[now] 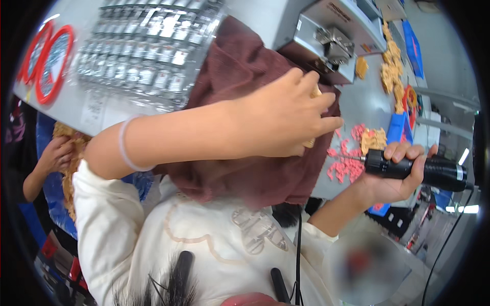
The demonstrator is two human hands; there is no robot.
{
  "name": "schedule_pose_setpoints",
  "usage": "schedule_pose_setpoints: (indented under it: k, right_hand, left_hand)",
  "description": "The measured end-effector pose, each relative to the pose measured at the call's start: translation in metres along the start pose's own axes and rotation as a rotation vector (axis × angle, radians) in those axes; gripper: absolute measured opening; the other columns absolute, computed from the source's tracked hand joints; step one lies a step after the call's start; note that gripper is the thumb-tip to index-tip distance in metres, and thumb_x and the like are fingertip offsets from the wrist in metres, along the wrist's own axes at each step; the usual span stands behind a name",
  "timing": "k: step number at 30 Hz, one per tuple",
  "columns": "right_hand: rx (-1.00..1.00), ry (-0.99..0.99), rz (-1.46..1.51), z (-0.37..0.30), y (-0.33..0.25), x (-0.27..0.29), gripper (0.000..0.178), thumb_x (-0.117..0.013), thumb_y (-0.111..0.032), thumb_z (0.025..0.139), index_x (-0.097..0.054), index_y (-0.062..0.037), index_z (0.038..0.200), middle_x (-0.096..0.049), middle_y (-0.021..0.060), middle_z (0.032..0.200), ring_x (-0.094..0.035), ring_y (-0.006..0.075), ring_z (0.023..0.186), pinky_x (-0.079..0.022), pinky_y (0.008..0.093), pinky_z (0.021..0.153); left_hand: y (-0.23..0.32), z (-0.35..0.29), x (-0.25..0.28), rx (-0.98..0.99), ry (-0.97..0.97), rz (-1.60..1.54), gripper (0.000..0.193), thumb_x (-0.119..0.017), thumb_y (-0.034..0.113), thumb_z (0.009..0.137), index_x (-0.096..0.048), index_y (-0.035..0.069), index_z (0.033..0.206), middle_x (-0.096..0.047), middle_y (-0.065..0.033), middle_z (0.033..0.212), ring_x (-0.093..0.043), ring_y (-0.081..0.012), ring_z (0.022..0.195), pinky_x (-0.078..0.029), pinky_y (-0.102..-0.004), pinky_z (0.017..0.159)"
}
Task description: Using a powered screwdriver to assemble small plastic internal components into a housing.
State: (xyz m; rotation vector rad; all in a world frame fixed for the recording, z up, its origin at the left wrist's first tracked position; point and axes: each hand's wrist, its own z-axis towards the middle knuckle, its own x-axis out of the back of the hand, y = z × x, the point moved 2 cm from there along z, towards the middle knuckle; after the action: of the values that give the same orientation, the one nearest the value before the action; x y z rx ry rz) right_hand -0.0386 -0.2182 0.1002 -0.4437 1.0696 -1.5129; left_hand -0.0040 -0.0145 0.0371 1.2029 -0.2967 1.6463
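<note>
Black screwdriver [443,174] — inside right grip [392,185]

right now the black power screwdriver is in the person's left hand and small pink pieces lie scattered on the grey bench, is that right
Not quite: the head view shows the black power screwdriver in the person's right hand, not the left hand. Small pink pieces do lie scattered on the grey bench.
</note>
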Motion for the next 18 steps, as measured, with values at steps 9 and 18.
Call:
schedule_pose_setpoints:
  k: [9, 18]
  right_hand:
    - [-0.031, 0.036, 0.022, -0.005, -0.009, 0.029, 0.04, -0.051, -0.012, 0.096, -0.045, 0.0028, 0.132, -0.05, 0.0072, 0.084, -0.047, 0.0139, 0.064, -0.044, 0.0277, 0.057]
    - [-0.155, -0.02, 0.106, 0.005, 0.013, 0.015, 0.046, -0.052, -0.011, 0.095, -0.04, 0.0003, 0.138, -0.051, 0.0075, 0.085, -0.049, 0.0141, 0.062, -0.046, 0.0293, 0.055]
  left_hand:
    - [0.046, -0.153, 0.172, 0.88, -0.195, -0.062, 0.09, -0.087, 0.022, 0.058, -0.051, 0.01, 0.14, -0.049, -0.0183, 0.143, -0.057, -0.0351, 0.12, -0.043, -0.0472, 0.105]
    - [0.028, -0.175, 0.184, 0.872, -0.052, 0.068, 0.055, -0.066, 0.019, 0.09, -0.05, 0.004, 0.141, -0.055, -0.0151, 0.141, -0.048, -0.0318, 0.134, -0.035, -0.0412, 0.112]
